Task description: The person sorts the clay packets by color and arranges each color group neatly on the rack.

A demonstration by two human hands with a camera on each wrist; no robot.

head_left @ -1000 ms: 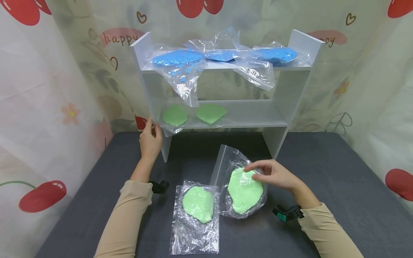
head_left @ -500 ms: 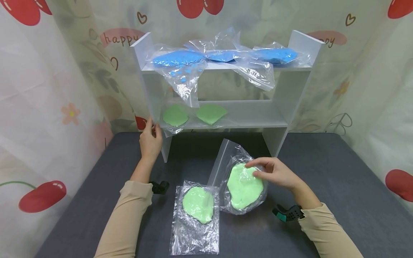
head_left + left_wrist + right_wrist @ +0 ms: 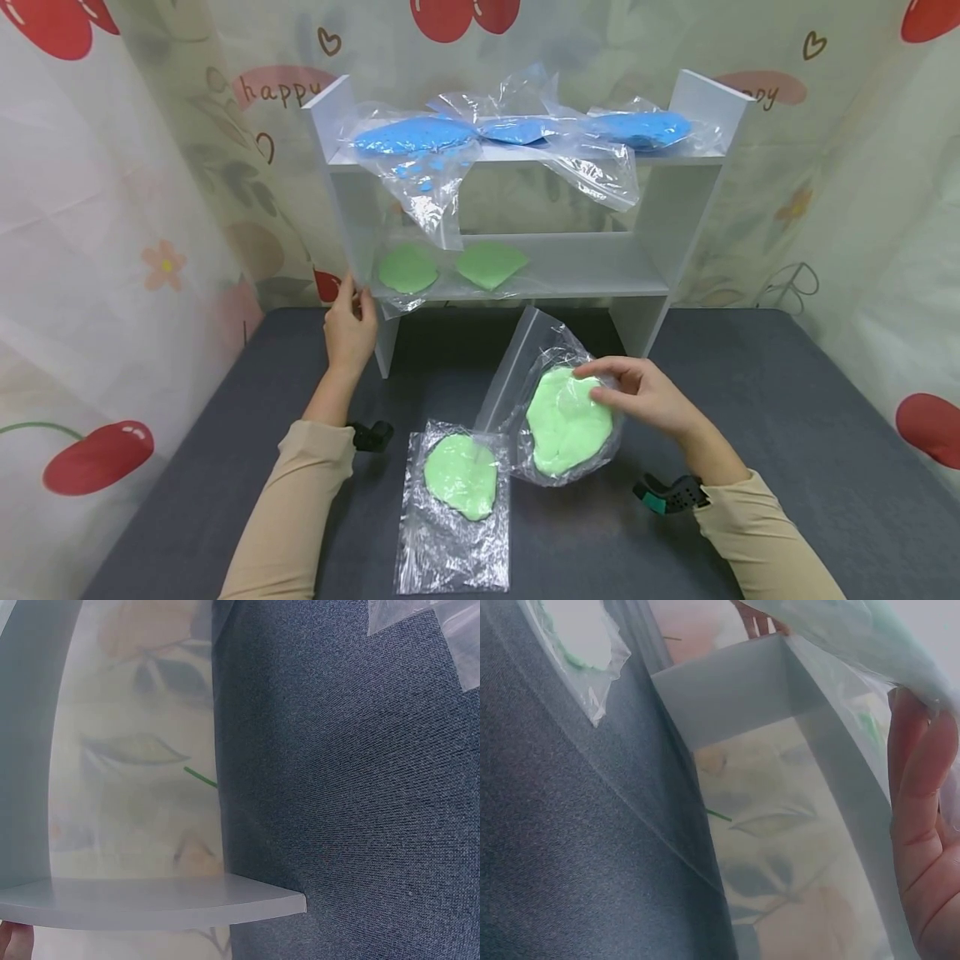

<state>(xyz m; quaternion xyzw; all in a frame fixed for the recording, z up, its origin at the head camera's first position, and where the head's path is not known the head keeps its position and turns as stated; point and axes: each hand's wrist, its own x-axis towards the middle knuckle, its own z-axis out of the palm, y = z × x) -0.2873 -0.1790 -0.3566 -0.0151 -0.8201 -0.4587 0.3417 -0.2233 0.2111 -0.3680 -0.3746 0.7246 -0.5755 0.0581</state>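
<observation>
My right hand pinches the upper right of a clear zip bag with a flattened light green clay lump inside. The right wrist view shows the bag raised off the table, with curled fingers at its edge. A second bag of green clay lies flat on the table, partly overlapped by the raised bag in the head view. My left hand grips the left side panel of a white shelf; only its fingertips show in the left wrist view.
Two bagged green pieces lie on the left of the middle shelf. Several bags of blue material lie on the top shelf, two hanging over its front edge. A dark cloth covers the table; printed curtains stand behind and beside it.
My right hand has lifted the bag of green clay upward, a little toward the shelf. My left hand has stayed at the shelf's left side.
</observation>
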